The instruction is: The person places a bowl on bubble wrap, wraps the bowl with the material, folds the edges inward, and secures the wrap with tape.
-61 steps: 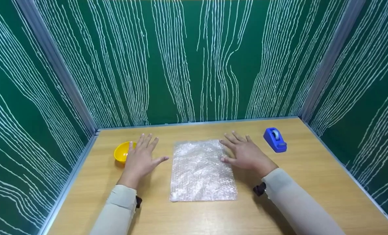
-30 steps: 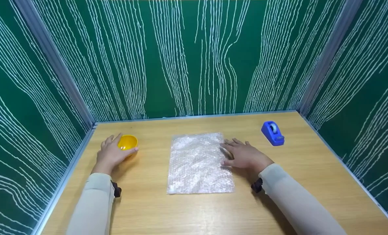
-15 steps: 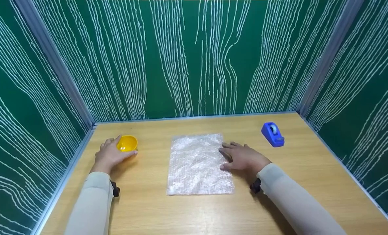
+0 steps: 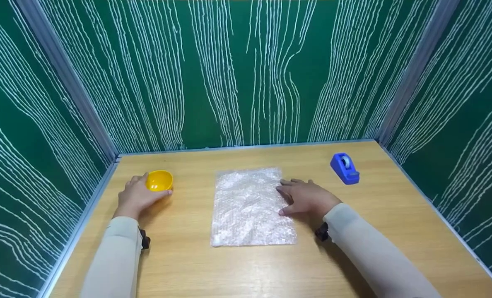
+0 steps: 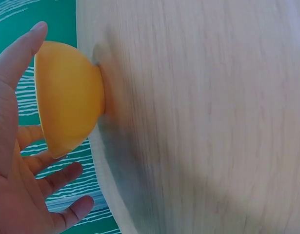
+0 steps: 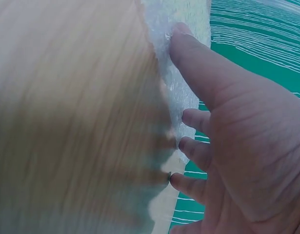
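A small yellow bowl (image 4: 160,181) stands upright on the table at the left. My left hand (image 4: 136,195) holds it from the side, thumb along the near rim and fingers round the far side. In the left wrist view the bowl (image 5: 69,97) sits between the thumb and the first fingers, its foot on the wood. A rectangular sheet of clear bubble wrap (image 4: 252,209) lies flat in the middle. My right hand (image 4: 309,198) rests at its right edge with fingers loosely extended. The right wrist view shows the thumb over the bubble wrap (image 6: 162,39) and fingertips at its border.
A blue tape dispenser (image 4: 345,169) with a roll of tape stands at the back right of the wooden table (image 4: 213,273). Green walls with white wavy lines (image 4: 204,74) enclose the table at the back and both sides, framed by grey metal posts (image 4: 411,70).
My left hand has moved left from beside the bubble wrap and closed round the bowl. My right hand has lowered slightly at the sheet's right edge, its fingers drawn closer together.
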{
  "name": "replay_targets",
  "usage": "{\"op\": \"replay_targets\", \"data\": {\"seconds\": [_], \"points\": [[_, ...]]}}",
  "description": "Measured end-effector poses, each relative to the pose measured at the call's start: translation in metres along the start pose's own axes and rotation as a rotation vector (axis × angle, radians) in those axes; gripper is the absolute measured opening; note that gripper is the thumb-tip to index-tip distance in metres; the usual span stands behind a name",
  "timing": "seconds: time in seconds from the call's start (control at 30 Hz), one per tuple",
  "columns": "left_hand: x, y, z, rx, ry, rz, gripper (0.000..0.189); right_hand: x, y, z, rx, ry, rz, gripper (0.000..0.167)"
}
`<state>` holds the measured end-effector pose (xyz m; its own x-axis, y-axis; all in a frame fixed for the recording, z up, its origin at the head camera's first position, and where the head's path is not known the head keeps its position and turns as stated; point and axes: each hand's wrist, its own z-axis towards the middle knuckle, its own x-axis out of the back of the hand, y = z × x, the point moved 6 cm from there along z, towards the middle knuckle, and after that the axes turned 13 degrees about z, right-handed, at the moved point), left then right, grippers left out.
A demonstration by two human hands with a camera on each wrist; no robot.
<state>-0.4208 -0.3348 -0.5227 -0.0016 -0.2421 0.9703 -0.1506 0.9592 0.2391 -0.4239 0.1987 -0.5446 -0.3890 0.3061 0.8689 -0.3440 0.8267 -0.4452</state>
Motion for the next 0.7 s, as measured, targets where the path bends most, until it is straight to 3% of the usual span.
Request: {"op": "replay_targets", "data": {"seconds": [0.5, 0.7], "points": [[-0.0047, -0.0001, 0.0086, 0.037, -0.008, 0.003, 0.138, 0.0039, -0.0019, -0.0007, -0.041, 0.006, -0.012, 0.098], [-0.0035, -0.0024, 0.01, 0.054, 0.031, -0.029, 0.132, 0.0035, -0.0077, 0.0017, -0.027, 0.0, -0.018, 0.099]]}}
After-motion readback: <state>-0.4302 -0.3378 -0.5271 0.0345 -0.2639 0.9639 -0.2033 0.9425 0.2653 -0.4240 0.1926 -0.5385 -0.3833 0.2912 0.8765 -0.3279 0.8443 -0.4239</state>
